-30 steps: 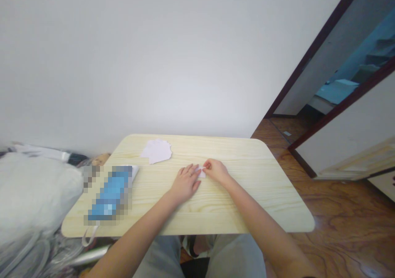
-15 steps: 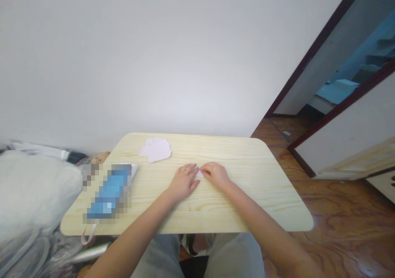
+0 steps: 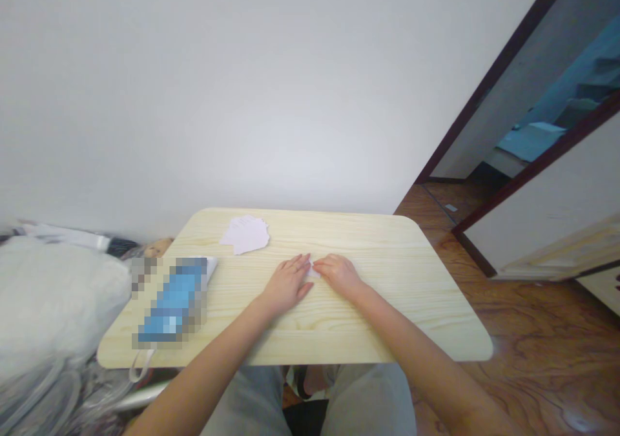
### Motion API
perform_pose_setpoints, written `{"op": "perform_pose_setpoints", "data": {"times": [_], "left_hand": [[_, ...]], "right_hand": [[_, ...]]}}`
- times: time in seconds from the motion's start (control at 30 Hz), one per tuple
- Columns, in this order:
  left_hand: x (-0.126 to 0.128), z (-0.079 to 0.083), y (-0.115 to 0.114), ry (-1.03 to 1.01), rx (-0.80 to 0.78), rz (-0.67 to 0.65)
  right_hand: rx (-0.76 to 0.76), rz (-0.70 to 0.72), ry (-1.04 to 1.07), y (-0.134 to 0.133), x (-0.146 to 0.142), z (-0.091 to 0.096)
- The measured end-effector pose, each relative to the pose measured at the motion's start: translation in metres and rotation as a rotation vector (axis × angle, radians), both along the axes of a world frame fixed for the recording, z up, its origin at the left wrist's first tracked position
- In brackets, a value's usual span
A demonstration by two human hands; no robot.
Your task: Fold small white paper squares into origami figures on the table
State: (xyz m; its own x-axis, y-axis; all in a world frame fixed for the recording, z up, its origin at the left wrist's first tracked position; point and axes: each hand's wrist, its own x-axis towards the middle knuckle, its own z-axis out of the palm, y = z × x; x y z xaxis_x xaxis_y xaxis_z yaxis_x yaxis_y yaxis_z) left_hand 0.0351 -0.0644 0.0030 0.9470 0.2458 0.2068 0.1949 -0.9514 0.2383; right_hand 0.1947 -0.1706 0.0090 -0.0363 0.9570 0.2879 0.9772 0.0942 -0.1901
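Note:
A small piece of white paper (image 3: 314, 272) lies on the pale wooden table (image 3: 397, 274), mostly covered by my fingers. My left hand (image 3: 287, 282) rests flat at its left side, fingers stretched out and thumb apart. From the right, my right hand (image 3: 339, 273) has its fingers together and bent on the paper's upper edge; the thumb is largely hidden. Farther back to the left sits a loose pile of white paper pieces (image 3: 246, 234) with ragged edges.
A blurred phone-like object with a blue screen (image 3: 172, 300) lies at the table's left, with a white strap (image 3: 141, 365) hanging over the front edge. White bedding-like fabric (image 3: 58, 307) is beside the table. A wall (image 3: 290, 100) stands behind, a doorway to the right.
The fingers of my right hand have gone from a pinch at the paper to lying lower and flatter over it. My left hand has barely moved.

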Motion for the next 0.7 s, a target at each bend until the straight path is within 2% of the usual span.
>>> {"op": "perform_pose_setpoints", "data": {"times": [0.33,0.7], "left_hand": [[-0.0002,0.0014,0.0023,0.027,0.015,-0.032],[-0.0004,-0.0009,0.0001,0.024,0.044,-0.036]], "right_hand": [[-0.043,0.009,-0.005,0.0002,0.0040,-0.0005],[0.012,0.028,0.013,-0.0013,0.0063,-0.0063]]}}
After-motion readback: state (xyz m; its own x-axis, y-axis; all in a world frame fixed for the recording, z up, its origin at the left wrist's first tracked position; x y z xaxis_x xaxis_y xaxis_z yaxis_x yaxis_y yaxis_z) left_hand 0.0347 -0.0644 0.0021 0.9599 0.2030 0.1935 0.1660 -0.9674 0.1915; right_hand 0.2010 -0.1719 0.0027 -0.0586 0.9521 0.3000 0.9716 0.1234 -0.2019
